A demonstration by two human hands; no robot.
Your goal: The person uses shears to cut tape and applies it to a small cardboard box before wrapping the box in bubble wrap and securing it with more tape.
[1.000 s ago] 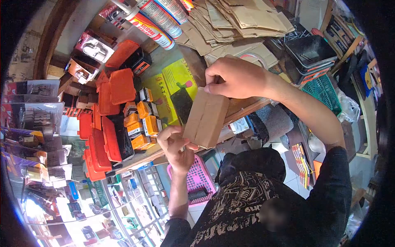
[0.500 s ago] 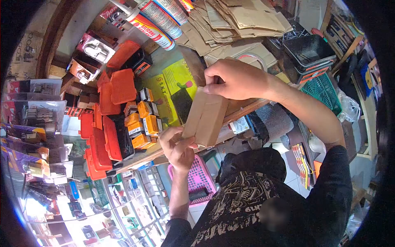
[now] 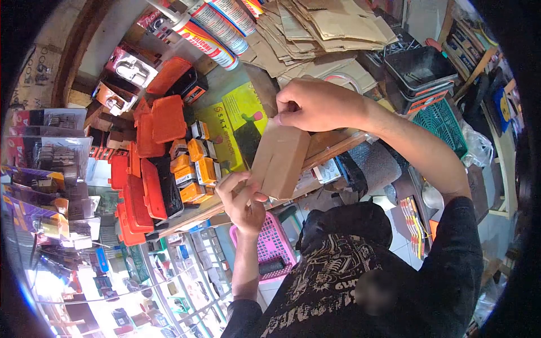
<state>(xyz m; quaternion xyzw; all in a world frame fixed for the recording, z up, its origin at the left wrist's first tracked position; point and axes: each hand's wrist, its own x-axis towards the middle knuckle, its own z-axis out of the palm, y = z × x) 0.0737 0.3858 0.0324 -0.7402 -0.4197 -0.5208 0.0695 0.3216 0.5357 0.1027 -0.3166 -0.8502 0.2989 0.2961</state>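
A narrow brown cardboard box (image 3: 283, 163) is held at a slant over the front edge of the wooden counter. My right hand (image 3: 318, 106) pinches its upper end between thumb and bent fingers. At the lower left corner, my left hand (image 3: 242, 204) has its fingers curled against the box, with the thumb near the bottom edge. Behind the box lies a yellow-green SKT sheet (image 3: 228, 132) on the counter. Small orange and white boxes (image 3: 197, 163) are stacked left of my left hand.
Red plastic cases (image 3: 135, 197) stand on the left. Flattened cardboard (image 3: 338, 28) is piled at the back, beside silicone tubes (image 3: 205, 42). Black bins (image 3: 422, 67) and a green basket (image 3: 442, 127) are on the right. A pink basket (image 3: 270, 242) sits below the counter edge.
The cardboard box has turned slightly, so its side looks broader and the lower end looks flatter. My left hand has shifted a little to the left; my right hand has hardly moved.
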